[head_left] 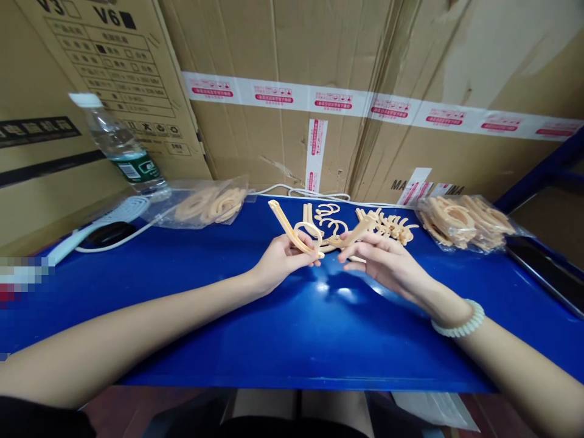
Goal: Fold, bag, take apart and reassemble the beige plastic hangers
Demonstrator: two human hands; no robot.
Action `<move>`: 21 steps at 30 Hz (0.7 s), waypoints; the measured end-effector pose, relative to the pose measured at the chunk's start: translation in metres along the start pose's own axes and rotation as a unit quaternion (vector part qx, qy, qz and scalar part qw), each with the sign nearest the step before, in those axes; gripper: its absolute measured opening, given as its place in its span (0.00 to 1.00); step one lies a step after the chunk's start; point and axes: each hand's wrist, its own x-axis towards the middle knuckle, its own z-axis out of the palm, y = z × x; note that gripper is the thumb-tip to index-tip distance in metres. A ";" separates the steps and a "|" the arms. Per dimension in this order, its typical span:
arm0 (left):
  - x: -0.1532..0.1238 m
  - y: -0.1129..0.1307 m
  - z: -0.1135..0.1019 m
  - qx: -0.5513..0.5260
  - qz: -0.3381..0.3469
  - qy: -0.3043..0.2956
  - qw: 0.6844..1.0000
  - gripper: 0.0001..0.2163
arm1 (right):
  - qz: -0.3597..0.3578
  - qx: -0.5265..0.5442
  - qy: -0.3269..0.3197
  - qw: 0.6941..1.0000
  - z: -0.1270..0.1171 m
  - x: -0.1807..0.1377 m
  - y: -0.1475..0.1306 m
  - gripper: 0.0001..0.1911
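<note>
Nearest the lens: two bare forearms over the blue table (292,340), bead bracelet (458,321) on the right wrist. Left hand (283,258) pinched shut on a long peach plastic strip (292,232), angled up, probably for sighting; right hand (387,261) closed loosely on a second peach piece (353,234), tips almost meeting. Behind the hands, loose pile of parts (383,224), handy for grabbing; bagged parts (465,222) right of pile, another bag (210,205) and water bottle (121,146) left.
</note>
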 end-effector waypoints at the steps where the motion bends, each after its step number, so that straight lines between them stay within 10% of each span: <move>1: 0.000 0.000 0.000 0.006 0.000 -0.004 1.000 0.15 | -0.019 -0.010 0.022 1.000 0.000 0.000 0.002 0.17; 21: 0.001 0.003 -0.006 0.095 0.015 -0.136 0.986 0.14 | -0.075 -0.125 0.073 0.987 -0.002 0.003 0.019 0.17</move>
